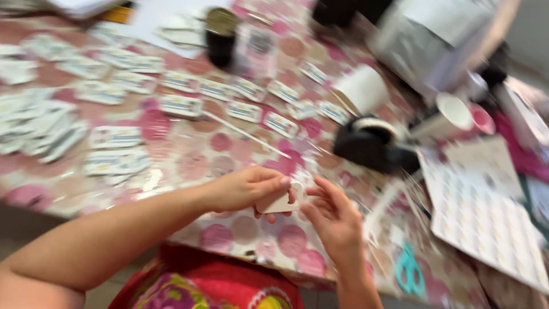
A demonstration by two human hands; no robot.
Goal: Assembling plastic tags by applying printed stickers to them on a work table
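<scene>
My left hand (246,189) pinches a small white tag-shaped card (282,201) over the near edge of the table. Just to the right of the card hovers my right hand (334,220), its fingers spread and curled toward the card's edge, touching or almost touching it; blur hides which. Several small white labelled cards (182,106) lie in rows across the pink-dotted tablecloth (229,154) beyond the hands.
A black tape dispenser (369,143) stands right of centre, with a white roll (363,88) behind it. A sheet of small stickers (486,217) lies at the right, teal scissors (410,269) near the front edge. A dark jar (221,35) stands at the back.
</scene>
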